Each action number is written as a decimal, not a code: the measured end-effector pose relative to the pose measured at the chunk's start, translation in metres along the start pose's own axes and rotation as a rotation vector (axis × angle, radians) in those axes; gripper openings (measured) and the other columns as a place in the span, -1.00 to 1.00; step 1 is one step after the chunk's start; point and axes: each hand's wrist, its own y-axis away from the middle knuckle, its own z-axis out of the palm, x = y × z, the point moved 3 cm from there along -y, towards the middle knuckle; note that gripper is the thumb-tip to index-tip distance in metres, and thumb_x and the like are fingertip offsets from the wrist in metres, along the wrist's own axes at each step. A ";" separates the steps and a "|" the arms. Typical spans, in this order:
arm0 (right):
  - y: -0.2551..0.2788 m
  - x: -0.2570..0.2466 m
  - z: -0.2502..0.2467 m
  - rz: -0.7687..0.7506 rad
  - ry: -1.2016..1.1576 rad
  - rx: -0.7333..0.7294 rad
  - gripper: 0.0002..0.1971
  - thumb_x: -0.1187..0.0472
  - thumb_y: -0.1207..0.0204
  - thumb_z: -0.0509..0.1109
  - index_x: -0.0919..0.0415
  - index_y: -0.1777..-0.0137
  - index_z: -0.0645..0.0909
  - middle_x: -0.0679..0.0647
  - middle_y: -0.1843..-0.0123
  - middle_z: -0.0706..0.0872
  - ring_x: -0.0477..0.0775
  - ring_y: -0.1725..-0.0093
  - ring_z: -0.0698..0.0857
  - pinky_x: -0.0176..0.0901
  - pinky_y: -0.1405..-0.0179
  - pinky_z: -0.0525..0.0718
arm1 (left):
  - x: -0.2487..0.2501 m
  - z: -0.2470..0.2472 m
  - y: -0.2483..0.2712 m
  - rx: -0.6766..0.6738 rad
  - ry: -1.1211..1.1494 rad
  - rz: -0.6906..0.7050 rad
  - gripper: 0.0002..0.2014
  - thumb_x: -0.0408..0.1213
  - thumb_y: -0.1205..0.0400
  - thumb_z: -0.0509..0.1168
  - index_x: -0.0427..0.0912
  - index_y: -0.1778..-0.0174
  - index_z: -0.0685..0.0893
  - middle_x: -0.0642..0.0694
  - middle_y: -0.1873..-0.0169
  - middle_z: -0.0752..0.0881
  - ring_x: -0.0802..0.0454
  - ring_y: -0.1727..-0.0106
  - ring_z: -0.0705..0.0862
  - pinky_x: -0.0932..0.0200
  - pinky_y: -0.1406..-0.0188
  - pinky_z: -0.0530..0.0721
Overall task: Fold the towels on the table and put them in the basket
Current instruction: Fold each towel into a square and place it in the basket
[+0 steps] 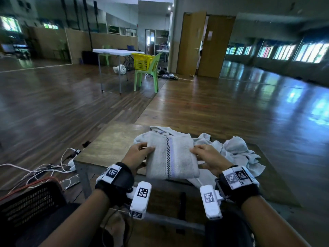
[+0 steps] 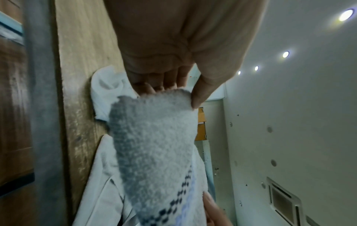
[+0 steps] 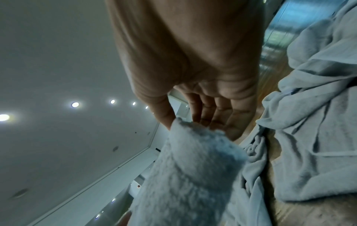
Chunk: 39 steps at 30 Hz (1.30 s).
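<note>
Folded towel (image 1: 171, 156): pale grey terry with a dark checked stripe and a lilac band running along its length. You hold it by both side edges, between your two hands, above the near part of the table (image 1: 110, 145).

Left hand (image 1: 140, 155): your thumb lies on top of the towel's left edge and your fingers (image 2: 170, 79) tuck beneath it, pinching the fold. The left wrist view shows the thumb pressed to the fluffy edge.

Right hand (image 1: 207, 157): it pinches the towel's right edge the same way, thumb above and fingers (image 3: 222, 116) below, as the right wrist view confirms.

Loose towels (image 1: 238, 152): a crumpled pale heap just to the right of your right hand, lying on the table. More cloth spreads under and beyond the folded towel, ahead of your fingertips.

Dark basket (image 1: 30, 202): a black mesh-sided one with a reddish rim, low and to the left of your left wrist, beside the table.

Cables (image 1: 44, 170): white and orange leads on the wooden floor, left of your left hand.

Yellow basket (image 1: 143, 61): well ahead of both hands, set on a green chair (image 1: 151, 75) beside a white folding table (image 1: 114, 51).
</note>
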 end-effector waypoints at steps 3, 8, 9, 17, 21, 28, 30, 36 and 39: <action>0.007 -0.015 0.013 -0.044 0.018 -0.034 -0.77 0.19 -0.62 0.27 0.37 -0.13 0.56 0.17 0.06 0.66 0.09 0.10 0.66 -0.03 0.15 0.67 | 0.019 -0.014 0.016 0.011 0.026 0.026 -0.93 -0.35 -0.62 0.29 -0.15 0.02 0.64 -0.05 0.22 0.65 0.11 0.29 0.58 0.21 0.39 0.57; 0.007 -0.028 0.046 -0.078 0.064 -0.109 -0.82 0.21 -0.63 0.24 0.29 -0.09 0.58 0.13 0.14 0.62 0.00 0.22 0.60 -0.14 0.27 0.61 | 0.026 -0.049 0.037 0.100 0.006 0.028 -0.83 -0.37 -0.60 0.29 -0.17 -0.09 0.65 -0.11 0.11 0.65 0.04 0.17 0.59 0.11 0.26 0.57; 0.005 -0.029 0.055 -0.075 0.068 -0.135 -0.85 0.21 -0.63 0.24 0.27 -0.05 0.58 0.13 0.15 0.62 0.01 0.22 0.60 -0.13 0.26 0.61 | 0.025 -0.057 0.043 0.127 -0.003 0.036 -0.81 -0.38 -0.60 0.29 -0.19 -0.12 0.64 -0.12 0.07 0.66 0.04 0.17 0.59 0.13 0.27 0.57; -0.011 -0.038 0.160 -0.101 0.108 -0.397 -0.88 0.24 -0.60 0.25 0.20 0.09 0.61 0.10 0.17 0.67 0.08 0.16 0.63 -0.09 0.20 0.58 | 0.006 -0.144 0.092 0.411 -0.005 0.028 -0.72 -0.42 -0.62 0.27 -0.25 -0.25 0.56 -0.09 0.08 0.65 0.08 0.21 0.58 0.26 0.45 0.54; -0.014 -0.038 0.224 -0.124 0.178 -0.542 -0.88 0.25 -0.58 0.26 0.20 0.14 0.61 0.11 0.17 0.66 0.11 0.14 0.63 -0.07 0.16 0.57 | -0.014 -0.190 0.124 0.559 0.031 -0.005 -0.75 -0.48 -0.60 0.25 -0.24 -0.19 0.56 -0.08 0.15 0.65 0.08 0.28 0.58 0.34 0.54 0.55; -0.010 -0.018 0.336 -0.112 0.338 -0.748 -0.90 0.32 -0.53 0.26 0.22 0.13 0.61 0.15 0.15 0.65 0.15 0.14 0.62 -0.12 0.24 0.55 | -0.062 -0.260 0.171 0.810 0.051 -0.093 -0.75 -0.53 -0.58 0.25 -0.23 -0.14 0.58 -0.09 0.22 0.65 -0.03 0.24 0.59 0.19 0.30 0.51; -0.014 -0.001 0.363 -0.083 0.368 -0.783 -0.90 0.33 -0.52 0.26 0.24 0.11 0.61 0.19 0.11 0.63 0.17 0.10 0.60 -0.08 0.23 0.52 | -0.080 -0.278 0.177 0.865 0.033 -0.125 -0.76 -0.54 -0.57 0.26 -0.24 -0.11 0.58 -0.08 0.26 0.64 0.00 0.29 0.58 0.28 0.44 0.53; -0.043 0.072 0.441 0.074 0.494 -0.818 -0.85 0.34 -0.45 0.26 0.23 0.34 0.53 0.21 0.26 0.59 0.21 0.17 0.60 -0.09 0.27 0.52 | -0.155 -0.325 0.169 0.941 0.014 -0.307 -0.68 -0.48 -0.40 0.36 -0.43 -0.08 0.64 -0.19 0.19 0.68 -0.09 0.17 0.62 0.09 0.18 0.60; -0.076 0.120 0.482 0.117 0.575 -0.804 -0.89 0.23 -0.27 0.29 0.18 0.46 0.53 0.21 0.30 0.62 0.24 0.15 0.65 -0.01 0.15 0.59 | -0.203 -0.353 0.149 0.931 -0.007 -0.422 -0.59 -0.34 -0.20 0.29 -0.39 0.04 0.65 -0.22 0.17 0.67 -0.11 0.08 0.61 -0.05 0.03 0.65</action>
